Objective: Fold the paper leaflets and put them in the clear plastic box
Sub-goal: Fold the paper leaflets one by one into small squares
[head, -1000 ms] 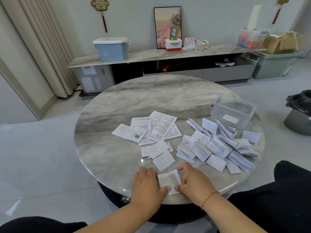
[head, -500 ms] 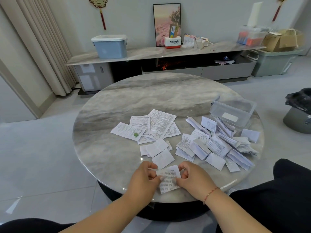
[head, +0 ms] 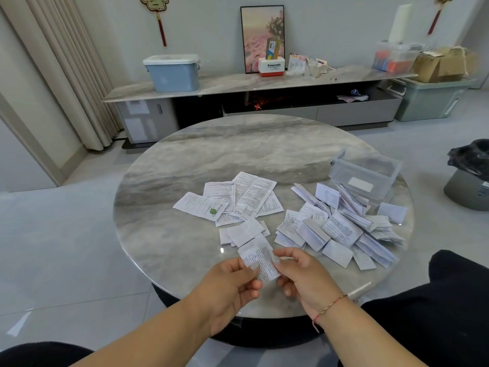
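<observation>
Both hands pinch one leaflet (head: 260, 263) above the table's near edge (head: 185, 287): left hand (head: 232, 284), right hand (head: 304, 276). Align edges first (then crease firmly).

Both forearms are bare up to the bottom edge of the picture, with no sleeves in view. The left hand (head: 230, 287) wears no ring, watch or band, and its thumbnail looks pale and glossy. The right hand (head: 304, 276) is likewise bare of rings. Around the right wrist sits a thin red cord bracelet (head: 329, 307) with a few small gold-coloured beads or threads along it, and a short loose end hangs near the knot. Black trousers (head: 436, 313) cover the right leg, and black fabric also shows at the lower left corner.
</observation>
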`<action>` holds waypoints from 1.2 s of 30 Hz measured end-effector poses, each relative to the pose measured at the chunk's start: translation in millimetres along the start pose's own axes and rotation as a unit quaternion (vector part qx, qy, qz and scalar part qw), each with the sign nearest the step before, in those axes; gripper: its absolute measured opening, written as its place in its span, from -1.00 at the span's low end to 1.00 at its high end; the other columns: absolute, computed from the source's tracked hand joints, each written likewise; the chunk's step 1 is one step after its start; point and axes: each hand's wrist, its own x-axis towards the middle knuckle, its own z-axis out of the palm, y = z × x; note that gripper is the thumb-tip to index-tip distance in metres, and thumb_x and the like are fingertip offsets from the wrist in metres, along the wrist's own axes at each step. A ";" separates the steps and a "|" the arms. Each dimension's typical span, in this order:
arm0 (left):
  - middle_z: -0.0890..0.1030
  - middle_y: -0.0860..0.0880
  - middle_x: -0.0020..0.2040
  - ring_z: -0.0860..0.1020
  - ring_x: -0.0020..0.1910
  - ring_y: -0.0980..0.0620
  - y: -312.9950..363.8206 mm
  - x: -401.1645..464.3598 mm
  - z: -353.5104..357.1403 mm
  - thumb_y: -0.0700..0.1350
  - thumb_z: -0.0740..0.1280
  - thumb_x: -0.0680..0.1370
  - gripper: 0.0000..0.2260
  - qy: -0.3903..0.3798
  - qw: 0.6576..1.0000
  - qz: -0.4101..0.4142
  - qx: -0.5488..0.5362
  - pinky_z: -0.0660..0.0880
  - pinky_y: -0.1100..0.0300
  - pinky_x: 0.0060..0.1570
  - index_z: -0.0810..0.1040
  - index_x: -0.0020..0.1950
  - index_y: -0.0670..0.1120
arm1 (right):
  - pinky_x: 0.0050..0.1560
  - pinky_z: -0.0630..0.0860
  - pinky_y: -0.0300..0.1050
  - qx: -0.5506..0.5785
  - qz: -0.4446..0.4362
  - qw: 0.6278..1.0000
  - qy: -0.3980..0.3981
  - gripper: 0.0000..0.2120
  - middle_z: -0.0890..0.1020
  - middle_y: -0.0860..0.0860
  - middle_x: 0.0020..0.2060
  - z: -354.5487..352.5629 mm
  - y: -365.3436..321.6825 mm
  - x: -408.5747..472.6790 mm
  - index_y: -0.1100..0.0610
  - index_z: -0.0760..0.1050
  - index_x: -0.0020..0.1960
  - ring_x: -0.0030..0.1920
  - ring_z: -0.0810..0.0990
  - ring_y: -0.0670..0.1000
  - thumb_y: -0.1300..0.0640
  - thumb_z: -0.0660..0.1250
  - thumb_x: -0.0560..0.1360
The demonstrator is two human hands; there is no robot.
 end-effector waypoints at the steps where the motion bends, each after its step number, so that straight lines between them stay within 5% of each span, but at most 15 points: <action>1: 0.60 -0.14 -0.25 0.50 -0.43 0.10 -0.1 -0.2 0.3 -0.28 0.30 0.55 -0.88 0.010 1.000 0.011 0.009 0.51 0.28 -0.41 0.59 0.02 -0.28 | -0.55 0.27 -0.24 -0.013 -0.013 1.000 0.005 -0.87 0.56 0.05 -0.46 -0.7 0.1 0.4 0.17 0.53 0.03 -0.54 0.40 -0.05 0.26 0.35 0.48; 4: 0.61 -0.14 -0.22 0.49 -0.41 0.07 2.0 -0.4 -0.6 -0.30 0.35 0.52 -0.91 0.048 0.995 0.052 0.076 0.49 0.25 -0.41 0.57 0.01 -0.26 | -0.46 0.39 -0.30 -0.033 -0.059 0.998 -0.014 -0.81 0.67 0.05 -0.30 -4.6 -6.0 -1.6 0.19 0.55 0.04 -0.43 0.51 -0.08 0.34 0.38 0.45; 6: 0.59 -0.13 -0.16 0.49 -0.40 0.06 6.1 -0.2 -1.8 -0.29 0.40 0.49 -0.88 0.069 0.984 0.088 0.141 0.48 0.22 -0.41 0.58 0.01 -0.21 | -0.28 0.47 -0.31 -0.166 -0.138 0.976 -0.011 -0.83 0.69 -0.04 -0.27 -9.0 -12.7 -2.5 0.11 0.60 -0.06 -0.31 0.58 -0.11 0.33 0.41 0.41; 8: 0.59 -0.11 -0.14 0.51 -0.38 0.08 10.2 -0.9 -1.2 -0.23 0.44 0.47 -0.89 0.075 0.967 0.121 0.209 0.51 0.20 -0.37 0.60 -0.02 -0.15 | -0.29 0.38 -0.38 -0.324 -0.221 0.920 0.003 -0.77 0.58 -0.19 -0.42 -11.2 -17.8 -2.9 -0.04 0.56 -0.25 -0.38 0.49 -0.21 0.28 0.43 0.39; 11: 0.62 -0.12 -0.19 0.59 -0.27 0.07 13.4 -3.3 0.9 -0.17 0.47 0.44 -0.85 0.064 0.957 0.153 0.237 0.61 0.10 -0.13 0.58 -0.10 -0.21 | -0.35 0.26 -0.34 -0.431 -0.317 0.845 0.014 -0.68 0.44 -0.15 -0.47 -8.6 -22.4 -6.9 -0.10 0.40 -0.37 -0.36 0.41 -0.18 0.21 0.46 0.36; 13: 0.66 -0.18 -0.15 0.62 -0.15 -0.03 15.1 -4.5 -0.1 -0.13 0.50 0.42 -0.80 0.049 0.964 0.156 0.212 0.55 -0.02 0.11 0.58 -0.13 -0.23 | -0.35 0.29 -0.36 -0.348 -0.307 0.886 0.009 -0.75 0.46 -0.15 -0.46 -6.0 -21.5 -8.8 -0.06 0.48 -0.34 -0.39 0.40 -0.17 0.20 0.48 0.38; 15: 0.67 -0.21 -0.06 0.62 -0.01 -0.13 14.0 -3.7 -1.7 -0.11 0.50 0.41 -0.78 0.026 0.974 0.152 0.167 0.47 -0.04 0.22 0.59 -0.10 -0.22 | -0.39 0.34 -0.31 -0.195 -0.209 0.958 -0.002 -0.95 0.47 -0.12 -0.45 -4.7 -21.9 -8.6 0.10 0.60 -0.21 -0.44 0.39 -0.16 0.18 0.45 0.42; 17: 0.66 -0.20 0.00 0.59 0.10 -0.17 10.8 -2.7 -0.4 -0.21 0.44 0.46 -0.87 0.011 0.982 0.146 0.120 0.47 0.01 0.24 0.59 -0.05 -0.24 | -0.48 0.37 -0.25 -0.065 -0.112 0.991 -0.025 -0.95 0.53 -0.02 -0.43 -2.2 -19.5 -8.9 0.18 0.60 -0.16 -0.45 0.46 -0.09 0.20 0.39 0.46; 22: 0.65 -0.25 0.03 0.63 0.04 -0.11 8.0 -3.5 7.4 -0.32 0.34 0.51 -0.87 0.022 0.994 0.106 0.001 0.57 0.20 0.02 0.55 0.01 -0.36 | -0.37 0.51 -0.19 -0.067 -0.134 0.989 0.023 -0.82 0.63 0.15 -0.42 4.2 -15.5 -7.7 0.26 0.50 -0.33 -0.44 0.56 0.00 0.29 0.42 0.42; 25: 0.63 -0.31 -0.13 0.67 -0.13 -0.12 6.1 -2.9 9.5 -0.31 0.39 0.48 -0.89 0.100 0.988 0.114 0.034 0.59 0.21 -0.16 0.49 -0.16 -0.33 | -0.43 0.46 -0.16 -0.066 -0.151 0.985 0.057 -0.81 0.60 0.15 -0.48 8.1 -13.4 -7.4 0.27 0.42 -0.30 -0.52 0.51 0.00 0.36 0.42 0.40; 28: 0.63 -0.34 -0.16 0.67 -0.28 -0.12 5.4 -3.6 12.1 -0.33 0.41 0.46 -0.83 0.149 0.981 0.119 0.046 0.58 0.20 -0.30 0.43 -0.06 -0.29 | -0.50 0.41 -0.19 -0.049 -0.161 0.984 0.056 -0.80 0.56 0.10 -0.51 9.8 -11.8 -6.7 0.24 0.38 -0.22 -0.52 0.50 0.01 0.42 0.39 0.40; 33: 0.64 -0.29 -0.20 0.64 -0.35 -0.07 4.0 -2.9 6.5 -0.34 0.41 0.46 -0.83 0.144 0.976 0.119 0.112 0.58 0.20 -0.32 0.52 0.02 -0.26 | -0.47 0.47 -0.21 -0.090 -0.124 0.988 0.027 -0.80 0.57 0.06 -0.48 11.9 -8.5 -5.6 0.21 0.47 -0.01 -0.49 0.55 -0.03 0.37 0.39 0.42; 36: 0.65 -0.25 -0.25 0.64 -0.34 -0.08 -0.8 -3.0 5.0 -0.34 0.37 0.49 -0.95 0.151 0.973 0.104 0.142 0.58 0.19 -0.31 0.55 -0.07 -0.29 | -0.55 0.38 -0.27 -0.147 -0.091 0.985 0.026 -0.92 0.56 0.04 -0.54 11.6 -2.0 -2.6 0.33 0.54 -0.12 -0.60 0.45 -0.09 0.31 0.40 0.44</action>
